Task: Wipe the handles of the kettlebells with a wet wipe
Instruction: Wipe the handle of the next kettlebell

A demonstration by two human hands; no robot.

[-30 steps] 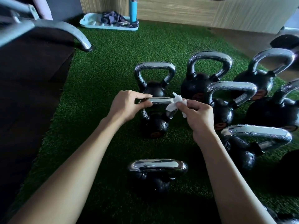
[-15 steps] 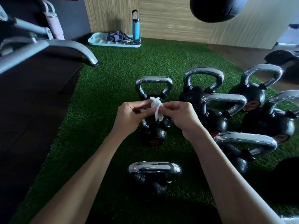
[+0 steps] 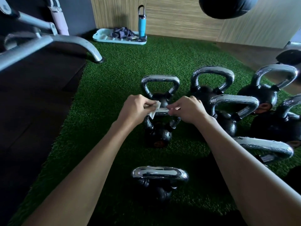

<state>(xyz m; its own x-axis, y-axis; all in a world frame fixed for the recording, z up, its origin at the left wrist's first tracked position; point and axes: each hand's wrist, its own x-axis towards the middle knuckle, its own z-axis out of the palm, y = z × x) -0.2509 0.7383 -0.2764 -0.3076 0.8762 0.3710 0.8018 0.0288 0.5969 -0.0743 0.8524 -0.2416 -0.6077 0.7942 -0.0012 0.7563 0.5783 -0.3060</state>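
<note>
- Between the hands, the handle (image 3: 162, 112) runs 9 to 3 o'clock.
- The left hand (image 3: 136, 110) pinches the wet wipe (image 3: 154, 109) at its 9 o'clock end; the right hand (image 3: 188, 110) pinches the other.

Wet wipe (image 3: 154, 110) now in left hand (image 3: 136, 110)

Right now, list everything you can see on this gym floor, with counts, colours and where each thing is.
Kettlebells: at least eight, black with chrome handles, on the turf.
Wet wipe: one, white, on the middle-left kettlebell's handle.
Turf: one, green, floor centre.
Tray: one, pale blue, by the far wall.
Bottle: one, blue, standing on the tray.
Cloth: one, grey, in the tray.
Frame: one, grey metal, upper left.
Bag: one, black, top right edge.
Left hand: fingers pinch the wipe.
Right hand: fingers pinch that handle.
</note>
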